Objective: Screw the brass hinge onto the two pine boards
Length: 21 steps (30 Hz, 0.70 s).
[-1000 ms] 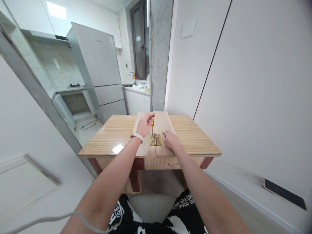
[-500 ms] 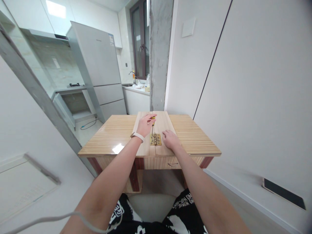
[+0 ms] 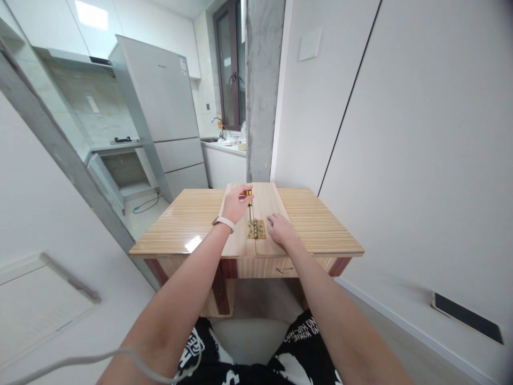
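My left hand (image 3: pixel 237 203) grips a yellow and black screwdriver (image 3: pixel 249 198) by its handle, shaft pointing down. The shaft's tip meets the upper left part of a brass hinge (image 3: pixel 255 229). That hinge lies flat across the seam between two pale wooden boards (image 3: pixel 264 200), and several screw heads or holes show on its leaves. Just right of the hinge, my right hand (image 3: pixel 280 229) rests on the right board with its fingers curled in. Whether anything is under those fingers is hidden.
The boards lie on a striped wooden table (image 3: pixel 320 227) with a drawer (image 3: pixel 262 268) at its front. A white wall panel (image 3: pixel 401 133) stands close on the right. Beyond the table are a refrigerator (image 3: pixel 160 96) and a grey pillar (image 3: pixel 262 96). A grey cable (image 3: pixel 100 355) crosses the lower left.
My left hand and the screwdriver's handle have shifted slightly left, tilting the tool a little. My right hand and the hinge have stayed in place.
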{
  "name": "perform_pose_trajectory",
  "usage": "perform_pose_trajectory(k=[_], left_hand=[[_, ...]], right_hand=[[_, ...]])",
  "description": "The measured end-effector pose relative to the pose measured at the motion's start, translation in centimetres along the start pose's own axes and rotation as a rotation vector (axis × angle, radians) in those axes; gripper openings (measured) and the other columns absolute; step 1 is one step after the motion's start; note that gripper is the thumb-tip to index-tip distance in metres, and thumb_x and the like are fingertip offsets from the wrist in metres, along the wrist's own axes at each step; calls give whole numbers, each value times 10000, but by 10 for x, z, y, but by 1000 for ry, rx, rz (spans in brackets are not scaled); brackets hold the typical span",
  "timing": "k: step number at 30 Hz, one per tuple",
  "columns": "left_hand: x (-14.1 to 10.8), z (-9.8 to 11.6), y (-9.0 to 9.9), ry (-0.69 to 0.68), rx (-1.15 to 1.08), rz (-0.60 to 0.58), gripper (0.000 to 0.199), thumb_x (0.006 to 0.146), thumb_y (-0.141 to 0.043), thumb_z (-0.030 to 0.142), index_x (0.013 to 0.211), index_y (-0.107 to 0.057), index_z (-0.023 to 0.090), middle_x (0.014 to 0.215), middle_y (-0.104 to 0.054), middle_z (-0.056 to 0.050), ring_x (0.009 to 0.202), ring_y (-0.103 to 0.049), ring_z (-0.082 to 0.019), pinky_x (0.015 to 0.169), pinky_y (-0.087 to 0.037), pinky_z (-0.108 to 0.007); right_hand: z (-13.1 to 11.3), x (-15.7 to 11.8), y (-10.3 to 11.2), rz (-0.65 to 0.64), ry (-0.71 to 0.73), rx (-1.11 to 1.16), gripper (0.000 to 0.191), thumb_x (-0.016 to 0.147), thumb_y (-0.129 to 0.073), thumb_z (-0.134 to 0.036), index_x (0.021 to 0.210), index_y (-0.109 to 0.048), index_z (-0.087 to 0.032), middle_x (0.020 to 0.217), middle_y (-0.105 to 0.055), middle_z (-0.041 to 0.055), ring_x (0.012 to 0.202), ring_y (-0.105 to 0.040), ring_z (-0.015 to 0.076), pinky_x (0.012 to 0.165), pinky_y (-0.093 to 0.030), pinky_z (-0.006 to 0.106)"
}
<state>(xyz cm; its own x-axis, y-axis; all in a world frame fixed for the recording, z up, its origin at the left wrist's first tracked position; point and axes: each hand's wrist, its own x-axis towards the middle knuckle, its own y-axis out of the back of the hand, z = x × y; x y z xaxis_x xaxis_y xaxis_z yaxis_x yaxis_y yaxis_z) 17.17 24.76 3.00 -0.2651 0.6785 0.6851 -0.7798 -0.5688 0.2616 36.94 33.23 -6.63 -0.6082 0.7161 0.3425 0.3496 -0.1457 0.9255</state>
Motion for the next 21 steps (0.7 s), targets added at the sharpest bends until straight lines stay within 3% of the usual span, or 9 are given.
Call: perform_pose_trajectory(k=[3, 7, 12, 15, 18, 21], left_hand=[[-1, -3, 0, -8, -25, -31, 294, 946, -598, 206, 1222, -701, 207, 1189, -737, -92, 1058, -712, -201, 992, -579, -383], [-2, -7, -5, 33, -106, -38, 335, 956, -556, 168, 1269, -670, 203, 1191, -740, -99, 1111, -710, -206, 1021, -563, -393], [-1, -3, -6, 48, -52, -16, 296, 915, -644, 206, 1204, -707, 214, 1091, -745, -87, 1025, -712, -215, 868, -607, -352], [0, 1, -4, 23, -7, -28, 338, 906, -657, 213, 1238, -719, 239, 1135, -725, -83, 982, -699, -200, 830, -606, -330], [-1, 3, -2, -8, 4, -70, 364, 936, -617, 222, 1286, -715, 253, 1208, -695, -90, 965, -690, -177, 873, -601, -326], [-2, 4, -3, -26, -21, -109, 397, 962, -562, 197, 1333, -688, 256, 1328, -664, -91, 1114, -673, -189, 992, -571, -346]], right_hand=[[1, 0, 0, -8, -2, 5, 360, 1026, -420, -278, 1276, -670, -209, 1305, -644, 116, 1236, -528, 218, 1097, -333, 313], [2, 1, -2, 4, 4, 10, 358, 1025, -425, -279, 1277, -671, -210, 1309, -643, 114, 1246, -525, 216, 1104, -331, 311], [3, 1, -3, 20, 11, 9, 355, 1023, -428, -283, 1268, -674, -209, 1296, -649, 113, 1232, -534, 217, 1100, -337, 309], [2, 1, -3, 24, 13, 6, 351, 1023, -428, -281, 1259, -677, -209, 1285, -653, 109, 1224, -539, 214, 1097, -340, 305], [2, 1, -3, 14, 2, 3, 351, 1022, -426, -282, 1264, -672, -217, 1290, -652, 106, 1224, -537, 213, 1094, -341, 305], [3, 1, -3, 17, 11, 4, 351, 1013, -437, -278, 1266, -670, -212, 1288, -651, 110, 1215, -539, 216, 1088, -343, 305]])
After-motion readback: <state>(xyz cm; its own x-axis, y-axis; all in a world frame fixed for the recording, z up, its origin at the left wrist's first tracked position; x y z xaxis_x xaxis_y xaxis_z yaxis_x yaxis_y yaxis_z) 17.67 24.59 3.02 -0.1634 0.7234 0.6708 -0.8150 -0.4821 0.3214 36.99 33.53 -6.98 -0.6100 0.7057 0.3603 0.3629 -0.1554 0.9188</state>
